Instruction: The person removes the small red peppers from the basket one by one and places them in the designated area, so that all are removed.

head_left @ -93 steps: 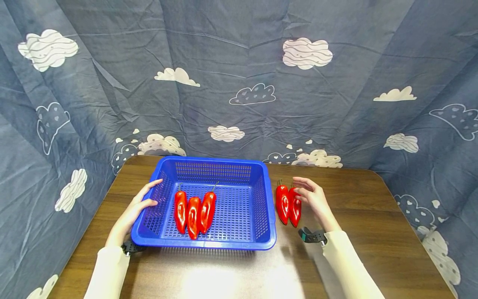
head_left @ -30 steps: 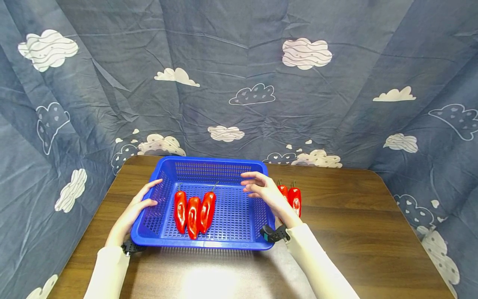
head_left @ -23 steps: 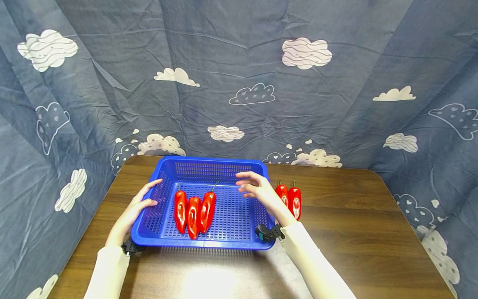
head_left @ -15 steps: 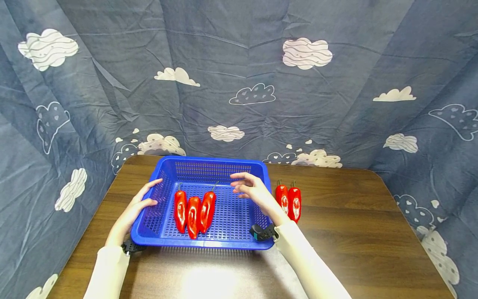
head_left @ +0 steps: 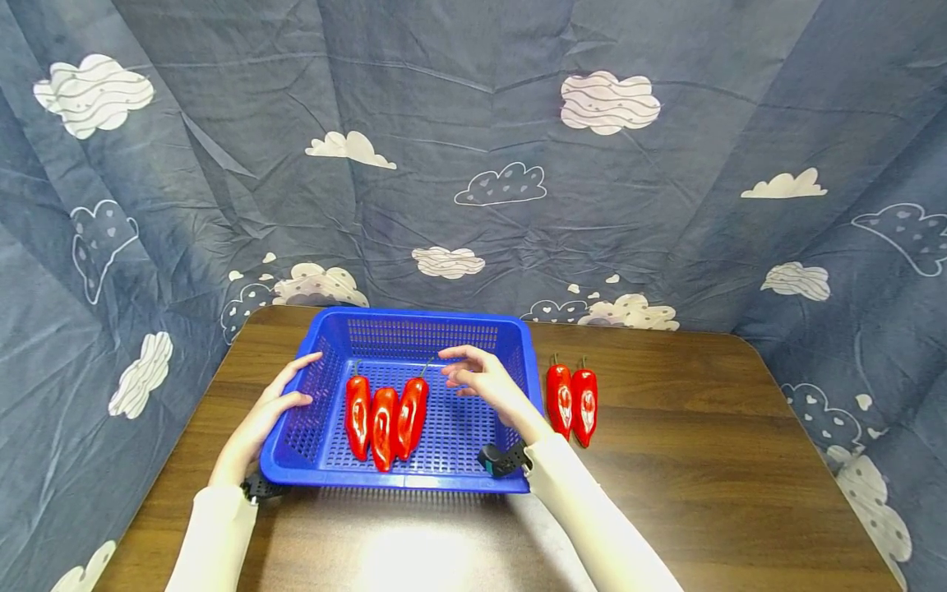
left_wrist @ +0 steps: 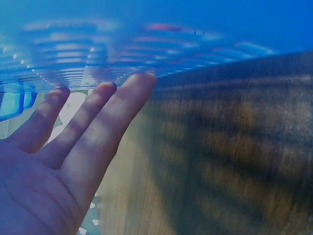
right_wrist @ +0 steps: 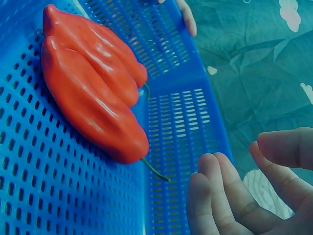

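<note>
left hand (head_left: 261,415): is gripping blue basket (head_left: 403,479), probably steadying it; right hand (head_left: 486,381): is hovering near three red peppers (head_left: 384,423), fingers loose, holding nothing.

Cream long sleeves (head_left: 210,534), black perforated wrist straps (head_left: 512,460), rounded black unit (head_left: 487,457) with teal patch (head_left: 488,467) at right wrist

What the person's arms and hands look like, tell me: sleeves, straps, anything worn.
Plain cream sleeves reach both wrists. The left hand and right hand wear no visible gloves or rings. Each wrist has a black strap; the right one carries a rounded black piece with a small green patch.
</note>
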